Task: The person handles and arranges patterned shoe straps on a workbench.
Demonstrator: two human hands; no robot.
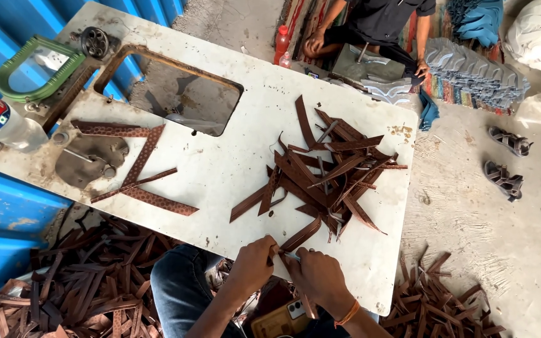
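My left hand (252, 266) and my right hand (317, 275) meet at the near edge of the white table (233, 156). Together they pinch the end of a brown leather strip (300, 236) that lies angled toward a pile of brown strips (330, 175). Something thin and pale shows between my fingers; I cannot tell what it is. My right wrist wears an orange thread. A phone (295, 308) rests on my lap below the hands.
A few longer patterned strips (145, 169) lie at the table's left beside a rectangular cut-out (183, 94). Heaps of brown scraps (76, 281) cover the floor on both sides. Another person (377, 25) sits across the table; sandals (505, 159) lie on the right.
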